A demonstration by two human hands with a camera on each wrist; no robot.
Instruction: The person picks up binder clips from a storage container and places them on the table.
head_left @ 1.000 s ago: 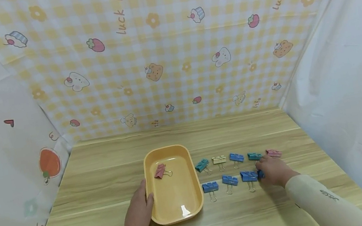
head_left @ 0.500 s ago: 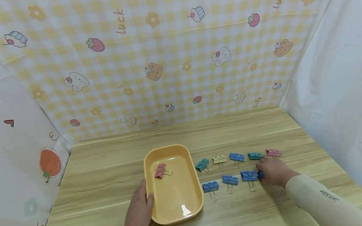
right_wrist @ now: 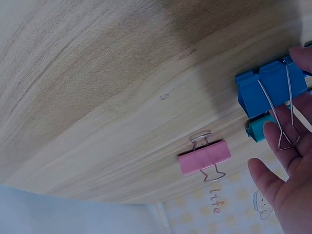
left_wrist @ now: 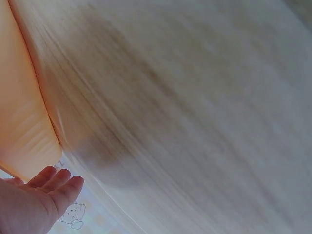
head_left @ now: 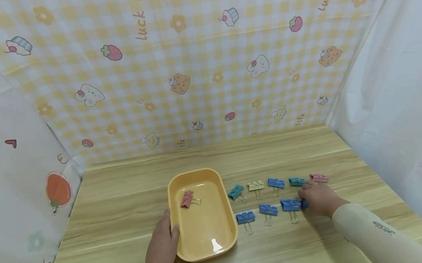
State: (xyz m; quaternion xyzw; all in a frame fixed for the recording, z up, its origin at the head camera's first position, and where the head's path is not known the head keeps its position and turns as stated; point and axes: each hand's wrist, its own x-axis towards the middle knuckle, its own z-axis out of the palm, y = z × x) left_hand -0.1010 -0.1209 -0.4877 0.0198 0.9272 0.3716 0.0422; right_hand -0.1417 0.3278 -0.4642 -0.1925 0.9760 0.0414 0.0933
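Observation:
In the head view my left hand [head_left: 158, 245] holds the left rim of a yellow-orange tray [head_left: 234, 238], its thumb over the edge and fingers along the outside. A red binder clip [head_left: 186, 199] lies inside the tray. My right hand [head_left: 321, 199] is at the right end of the front row of clips. The right wrist view shows its thumb and fingers around a large blue binder clip [right_wrist: 270, 87], whose wire handle hangs toward the fingers. Behind it a teal clip [right_wrist: 258, 128] is partly hidden, and a pink clip [right_wrist: 204, 157] lies nearby.
Right of the tray, binder clips lie in two rows: teal [head_left: 236, 192], cream [head_left: 255, 186] and blue [head_left: 276, 183] among the back ones, several blue ones [head_left: 245, 217] in front. A patterned cloth [head_left: 203, 82] hangs behind the wooden table [head_left: 127, 177].

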